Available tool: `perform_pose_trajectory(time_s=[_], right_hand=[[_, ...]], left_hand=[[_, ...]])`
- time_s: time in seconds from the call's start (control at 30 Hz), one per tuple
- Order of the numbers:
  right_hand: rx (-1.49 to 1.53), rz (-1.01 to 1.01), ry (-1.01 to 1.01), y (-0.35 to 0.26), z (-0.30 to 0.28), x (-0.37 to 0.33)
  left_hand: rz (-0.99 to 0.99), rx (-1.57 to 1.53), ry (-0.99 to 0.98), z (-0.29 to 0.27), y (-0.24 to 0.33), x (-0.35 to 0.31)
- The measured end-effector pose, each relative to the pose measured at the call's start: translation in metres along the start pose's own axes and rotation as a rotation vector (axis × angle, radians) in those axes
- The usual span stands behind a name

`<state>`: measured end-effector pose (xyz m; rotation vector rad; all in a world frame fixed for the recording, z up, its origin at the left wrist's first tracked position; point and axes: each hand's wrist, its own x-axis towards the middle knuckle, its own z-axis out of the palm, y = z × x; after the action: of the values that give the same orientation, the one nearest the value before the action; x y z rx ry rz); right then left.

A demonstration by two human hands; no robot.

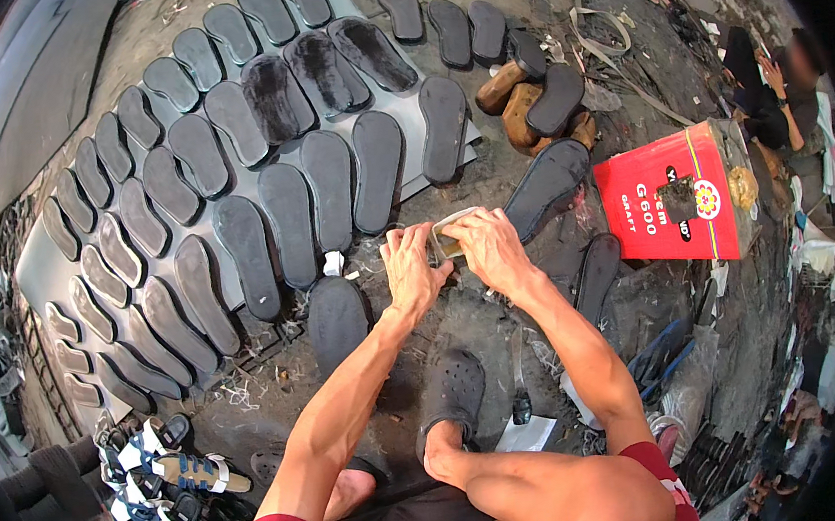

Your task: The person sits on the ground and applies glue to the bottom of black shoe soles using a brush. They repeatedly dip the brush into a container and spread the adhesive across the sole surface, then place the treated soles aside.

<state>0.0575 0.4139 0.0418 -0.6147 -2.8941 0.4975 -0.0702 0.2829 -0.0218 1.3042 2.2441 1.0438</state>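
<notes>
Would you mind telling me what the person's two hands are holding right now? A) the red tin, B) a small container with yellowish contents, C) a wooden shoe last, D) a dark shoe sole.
B: both the left hand and the right hand grip a small container with yellowish contents, while the soles, the wooden lasts and the red tin lie untouched on the ground.

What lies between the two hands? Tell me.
In the head view, a small open tin sits between the left hand and right hand; both hands' fingers grip its sides.
</notes>
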Motion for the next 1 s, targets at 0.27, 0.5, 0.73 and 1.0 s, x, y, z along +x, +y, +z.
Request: perform_pose_trajectory(time_s=[0.27, 0.5, 0.73, 1.0], right_hand=[[0.340, 0.391, 0.273, 0.005, -0.055, -0.018], [0.901, 0.701, -0.163, -0.017, -0.058, -0.060], [1.500, 0.446, 0.027, -0.102, -0.177, -0.015], [0.902, 0.268, 0.008, -0.203, 0.006, 0.006]], left_hand=[[0.127, 0.036, -0.003, -0.005, -0.012, 0.009], [0.142, 0.081, -0.081, -0.013, -0.016, 0.009], [-0.076, -0.061, 0.366, -0.068, 0.007, -0.087], [-0.691, 0.136, 0.366, -0.092, 0.029, -0.263]])
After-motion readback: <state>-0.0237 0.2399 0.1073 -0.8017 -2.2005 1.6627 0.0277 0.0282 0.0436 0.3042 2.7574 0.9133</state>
